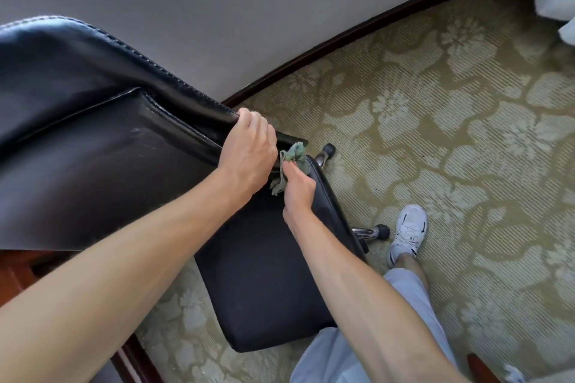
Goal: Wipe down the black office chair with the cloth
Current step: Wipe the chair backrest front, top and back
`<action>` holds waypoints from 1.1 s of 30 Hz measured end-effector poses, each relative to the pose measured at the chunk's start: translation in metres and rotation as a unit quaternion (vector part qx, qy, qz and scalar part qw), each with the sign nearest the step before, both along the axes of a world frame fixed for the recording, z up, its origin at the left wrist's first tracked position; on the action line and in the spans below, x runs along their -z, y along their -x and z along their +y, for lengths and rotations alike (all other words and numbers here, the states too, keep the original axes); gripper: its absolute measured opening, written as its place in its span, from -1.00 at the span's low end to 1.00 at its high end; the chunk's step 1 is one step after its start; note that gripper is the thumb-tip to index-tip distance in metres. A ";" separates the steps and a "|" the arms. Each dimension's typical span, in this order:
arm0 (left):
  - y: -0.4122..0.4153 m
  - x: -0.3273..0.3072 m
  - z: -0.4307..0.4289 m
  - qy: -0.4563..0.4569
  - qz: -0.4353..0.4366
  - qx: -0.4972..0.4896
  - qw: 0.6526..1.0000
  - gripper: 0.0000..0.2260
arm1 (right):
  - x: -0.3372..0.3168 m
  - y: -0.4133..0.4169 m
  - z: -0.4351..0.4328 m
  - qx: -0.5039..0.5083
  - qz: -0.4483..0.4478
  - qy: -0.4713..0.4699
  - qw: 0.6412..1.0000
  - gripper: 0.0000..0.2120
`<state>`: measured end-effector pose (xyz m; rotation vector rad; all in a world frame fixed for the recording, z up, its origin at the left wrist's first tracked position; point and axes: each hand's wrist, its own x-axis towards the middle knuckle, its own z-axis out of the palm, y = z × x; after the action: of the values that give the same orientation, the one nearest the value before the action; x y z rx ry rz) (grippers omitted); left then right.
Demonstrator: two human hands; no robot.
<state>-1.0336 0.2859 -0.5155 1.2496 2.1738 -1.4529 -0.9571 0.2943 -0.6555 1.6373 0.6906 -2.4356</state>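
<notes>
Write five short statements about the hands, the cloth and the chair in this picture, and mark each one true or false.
1. The left hand grips the side edge of the black leather office chair's backrest. True.
2. The right hand is empty. False: it holds the crumpled green cloth.
3. A white sneaker stands on the floral beige-green carpet beside the chair. True.
4. The cloth lies dropped on the carpet. False: it is held up against the chair, where the seat meets the backrest.
5. The chair rolls on white casters. False: the ones in view are black.
</notes>
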 end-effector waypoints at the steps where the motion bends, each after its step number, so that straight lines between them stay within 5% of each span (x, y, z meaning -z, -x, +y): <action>1: 0.002 -0.003 -0.002 -0.006 -0.003 0.008 1.000 -0.60 | -0.005 -0.002 -0.001 0.006 -0.001 -0.001 1.000 -0.72; 14: 0.005 -0.069 -0.038 -0.018 0.075 0.056 0.995 -0.42 | -0.069 0.002 -0.017 0.035 -0.074 -0.007 0.997 -0.80; 24: 0.014 -0.119 -0.079 -0.169 0.082 0.051 0.981 -0.40 | -0.128 0.012 -0.031 0.044 -0.096 -0.039 0.994 -0.85; 33: 0.013 -0.157 -0.126 -0.272 0.140 0.006 0.952 -0.12 | -0.176 0.017 -0.051 0.020 0.010 -0.168 0.985 -0.77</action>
<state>-1.0467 0.1595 -0.3589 1.2669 2.9002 -1.1203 -0.9746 0.2435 -0.4792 1.7535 1.1369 -2.4709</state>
